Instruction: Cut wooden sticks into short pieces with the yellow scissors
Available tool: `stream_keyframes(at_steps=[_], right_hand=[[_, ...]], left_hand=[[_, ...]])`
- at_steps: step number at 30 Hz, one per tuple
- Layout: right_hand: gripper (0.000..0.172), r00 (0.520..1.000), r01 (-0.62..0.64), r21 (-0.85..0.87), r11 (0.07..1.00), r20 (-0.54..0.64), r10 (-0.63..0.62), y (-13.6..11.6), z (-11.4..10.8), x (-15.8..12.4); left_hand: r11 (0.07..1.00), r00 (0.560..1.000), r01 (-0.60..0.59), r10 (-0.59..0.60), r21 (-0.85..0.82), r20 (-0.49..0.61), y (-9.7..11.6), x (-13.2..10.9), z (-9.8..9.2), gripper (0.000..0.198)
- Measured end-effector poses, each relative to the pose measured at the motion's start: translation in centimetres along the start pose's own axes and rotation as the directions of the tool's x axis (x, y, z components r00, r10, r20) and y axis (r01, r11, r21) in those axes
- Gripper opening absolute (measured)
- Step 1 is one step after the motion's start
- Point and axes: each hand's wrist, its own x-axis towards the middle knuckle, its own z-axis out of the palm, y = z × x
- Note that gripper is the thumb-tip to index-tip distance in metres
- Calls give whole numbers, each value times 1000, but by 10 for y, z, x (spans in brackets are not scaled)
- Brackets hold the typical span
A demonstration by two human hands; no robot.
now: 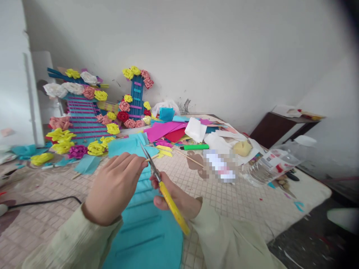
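Yellow-handled metal scissors [171, 204] are gripped in my right hand [181, 198], their blades pointing up and away from me. My left hand [113, 186] is closed, fingers pinching a thin, pale wooden stick [155, 157] whose end pokes out at the blades; whether steel touches wood, I can't tell. Both hands are above a flat, ridged shape covered in turquoise paper [151, 231].

Red and dark marks show on the pale label [276, 163] of a clear plastic bottle [256, 173] tilted at my right, but its lettering is too small to read. Nearer, a whitish item [220, 166] is blurred into blocks, hiding any print. Past it lies a bright green marker [195, 147].

Beige grid-patterned tabletop [238, 203] gives my right arm room, running out to a rounded corner above dark floor [303, 243]. Leftward, a black cable [45, 201] and yellow crepe-paper flowers [95, 148] hem me in.
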Motion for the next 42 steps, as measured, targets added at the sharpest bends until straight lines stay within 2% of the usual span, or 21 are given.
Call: stream_keyframes(at_steps=[8, 14, 20, 27, 36, 42], right_hand=[[42, 1000, 14, -50, 999, -24, -15, 3, -1, -1], [44, 1000, -14, 20, 1000, -1, 14, 8, 0, 1], [37, 999, -42, 93, 995, -26, 45, 18, 2, 4], [26, 996, -50, 24, 998, -76, 51, 10, 1, 3], [40, 981, -159, 151, 976, -84, 173, 11, 4, 5], [44, 974, -193, 175, 966, -82, 210, 3, 4, 6]], left_hand=[[999, 999, -45, 45, 0, 11, 3, -1, 5, 25], [998, 997, -68, 68, -1, 33, 2, -1, 2, 25], [997, 996, -74, 74, -11, 40, -1, -2, 2, 25], [989, 989, -141, 139, 35, 56, -2, -1, 2, 25], [986, 987, -151, 147, 69, 63, 0, -1, 3, 29], [992, 996, -77, 73, 102, 41, 3, 1, 4, 21]])
